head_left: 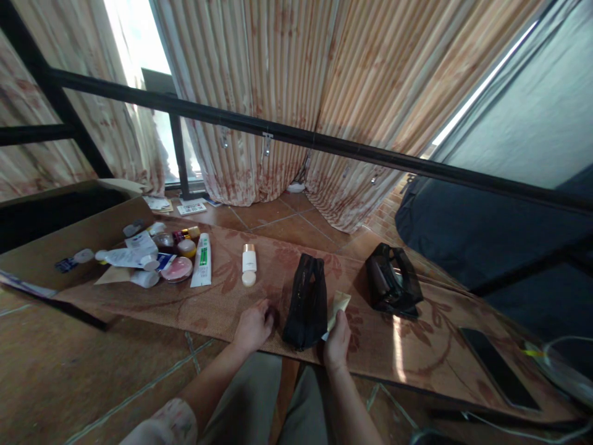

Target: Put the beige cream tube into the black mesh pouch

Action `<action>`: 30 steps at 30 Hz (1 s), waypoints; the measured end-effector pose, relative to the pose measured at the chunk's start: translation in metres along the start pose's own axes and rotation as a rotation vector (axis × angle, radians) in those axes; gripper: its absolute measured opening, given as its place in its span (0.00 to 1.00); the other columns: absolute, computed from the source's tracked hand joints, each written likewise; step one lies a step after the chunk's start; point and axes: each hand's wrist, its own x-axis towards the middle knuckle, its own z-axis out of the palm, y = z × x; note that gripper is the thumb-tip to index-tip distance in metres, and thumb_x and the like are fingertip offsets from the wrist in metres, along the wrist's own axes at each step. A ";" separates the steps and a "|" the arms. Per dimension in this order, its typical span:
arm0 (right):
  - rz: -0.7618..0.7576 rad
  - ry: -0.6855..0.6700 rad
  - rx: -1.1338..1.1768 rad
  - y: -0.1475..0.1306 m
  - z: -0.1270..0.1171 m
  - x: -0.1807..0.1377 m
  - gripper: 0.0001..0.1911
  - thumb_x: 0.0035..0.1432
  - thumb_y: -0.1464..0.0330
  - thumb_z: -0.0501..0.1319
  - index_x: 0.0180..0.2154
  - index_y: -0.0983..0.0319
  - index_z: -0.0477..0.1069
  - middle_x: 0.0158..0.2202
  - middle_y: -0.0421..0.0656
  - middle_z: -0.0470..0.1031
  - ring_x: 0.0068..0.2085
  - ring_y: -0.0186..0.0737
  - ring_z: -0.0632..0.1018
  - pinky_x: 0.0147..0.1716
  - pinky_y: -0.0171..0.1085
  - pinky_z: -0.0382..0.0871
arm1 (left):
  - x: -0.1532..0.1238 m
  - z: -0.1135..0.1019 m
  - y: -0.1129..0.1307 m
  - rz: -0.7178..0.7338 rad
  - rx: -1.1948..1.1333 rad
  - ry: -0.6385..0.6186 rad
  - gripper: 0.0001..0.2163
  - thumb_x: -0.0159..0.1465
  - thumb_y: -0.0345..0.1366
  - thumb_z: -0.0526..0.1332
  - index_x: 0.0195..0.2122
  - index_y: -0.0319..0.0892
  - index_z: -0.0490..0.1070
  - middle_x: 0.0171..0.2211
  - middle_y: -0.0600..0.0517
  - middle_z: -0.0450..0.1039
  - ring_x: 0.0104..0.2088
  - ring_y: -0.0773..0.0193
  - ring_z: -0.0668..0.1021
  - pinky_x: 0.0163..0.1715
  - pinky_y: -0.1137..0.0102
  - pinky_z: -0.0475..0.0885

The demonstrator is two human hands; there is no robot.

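In the head view a black zippered mesh pouch (306,306) stands on the cloth-covered bench between my two hands. My right hand (337,343), just to the right of the pouch, is closed around a pale yellow tube (340,304) whose upper end sticks out above the fingers. On the pouch's left, my left hand (254,324) rests low over the cloth with curled fingers; what they hold, if anything, is hidden. A white bottle with a gold end (249,258) lies beyond it, touching a round cream-coloured piece (249,279).
At left, a white and green tube (202,259) lies beside a pile of cosmetics (134,254) against a cardboard box (69,235). A second black mesh bag (393,281) with things inside sits to the right. Farther right lies a dark phone (500,368). A black rail (287,131) crosses ahead.
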 end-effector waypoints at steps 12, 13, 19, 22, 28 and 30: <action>-0.074 -0.054 0.087 -0.006 0.010 -0.002 0.28 0.50 0.56 0.61 0.49 0.65 0.69 0.45 0.47 0.75 0.43 0.42 0.75 0.43 0.39 0.66 | 0.001 0.002 -0.002 0.008 0.001 0.004 0.07 0.62 0.29 0.51 0.37 0.42 0.67 0.35 0.50 0.71 0.36 0.63 0.74 0.38 0.70 0.64; -0.077 -0.053 0.068 -0.007 0.010 -0.002 0.27 0.49 0.56 0.61 0.48 0.65 0.70 0.44 0.47 0.76 0.42 0.42 0.75 0.43 0.39 0.66 | 0.001 0.001 -0.002 0.005 0.006 -0.001 0.07 0.62 0.29 0.51 0.37 0.42 0.67 0.35 0.50 0.71 0.36 0.63 0.74 0.38 0.70 0.65; -0.050 -0.019 -0.004 -0.006 0.008 -0.002 0.23 0.45 0.58 0.64 0.41 0.66 0.70 0.34 0.42 0.75 0.32 0.37 0.73 0.33 0.35 0.66 | 0.001 -0.002 0.000 -0.003 0.007 -0.038 0.07 0.62 0.29 0.52 0.38 0.42 0.68 0.37 0.49 0.72 0.39 0.62 0.74 0.40 0.69 0.65; -0.014 0.020 -0.011 -0.005 0.007 -0.002 0.21 0.46 0.56 0.64 0.36 0.65 0.68 0.27 0.38 0.72 0.27 0.33 0.69 0.29 0.33 0.64 | 0.001 -0.002 -0.001 -0.007 -0.003 -0.037 0.07 0.63 0.31 0.52 0.37 0.42 0.68 0.37 0.49 0.71 0.38 0.62 0.74 0.39 0.69 0.65; 0.045 0.028 0.080 -0.005 0.005 -0.001 0.20 0.51 0.53 0.61 0.36 0.64 0.67 0.25 0.37 0.71 0.26 0.33 0.70 0.27 0.32 0.63 | 0.001 -0.003 0.001 -0.033 -0.032 -0.049 0.07 0.62 0.30 0.52 0.38 0.42 0.69 0.37 0.49 0.72 0.38 0.63 0.74 0.39 0.70 0.65; 0.034 0.016 0.089 -0.006 0.005 -0.001 0.21 0.51 0.53 0.60 0.37 0.64 0.67 0.26 0.38 0.71 0.27 0.33 0.70 0.27 0.32 0.63 | 0.001 -0.003 0.001 -0.028 -0.019 -0.043 0.07 0.62 0.30 0.52 0.37 0.42 0.68 0.36 0.49 0.72 0.37 0.63 0.74 0.39 0.70 0.64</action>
